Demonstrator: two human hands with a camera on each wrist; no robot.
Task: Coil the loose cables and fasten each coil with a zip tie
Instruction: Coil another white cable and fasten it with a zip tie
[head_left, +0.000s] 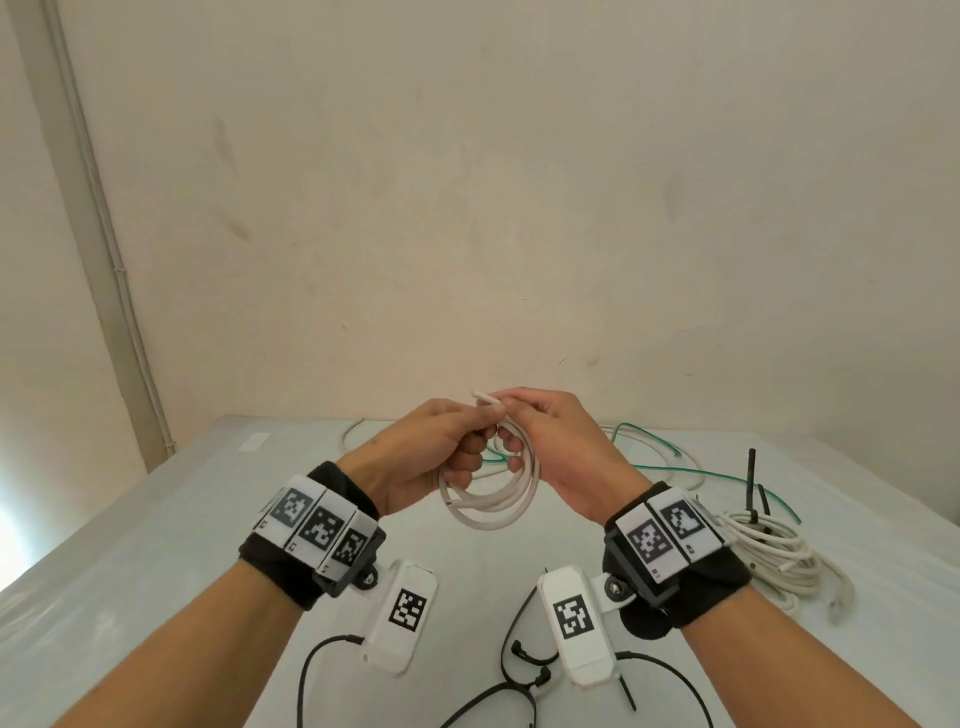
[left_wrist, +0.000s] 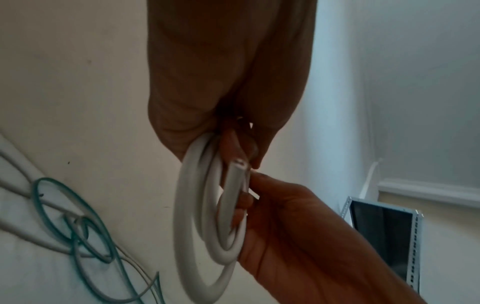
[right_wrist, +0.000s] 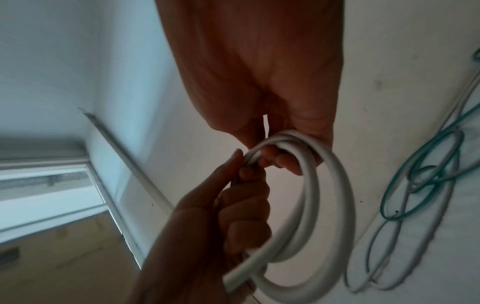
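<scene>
A thick white cable coil (head_left: 493, 499) hangs above the table, held by both hands. My left hand (head_left: 452, 447) grips the coil's top-left side with curled fingers. My right hand (head_left: 530, 431) curls round the top-right side, and a short cable end (head_left: 485, 398) sticks out between the thumbs. In the left wrist view the coil (left_wrist: 192, 216) hangs from my left hand (left_wrist: 228, 92), with the right hand's fingers (left_wrist: 285, 216) against it. From the right wrist, the coil (right_wrist: 330, 205) loops under my right hand (right_wrist: 259, 82). No zip tie shows on this coil.
A loose green cable (head_left: 701, 474) and thin white cables (head_left: 670, 457) lie at the table's back right. A coiled white cable (head_left: 774, 561) with an upright black zip tie (head_left: 751, 483) sits at the right. Thin black loops (head_left: 514, 660) lie near the front edge.
</scene>
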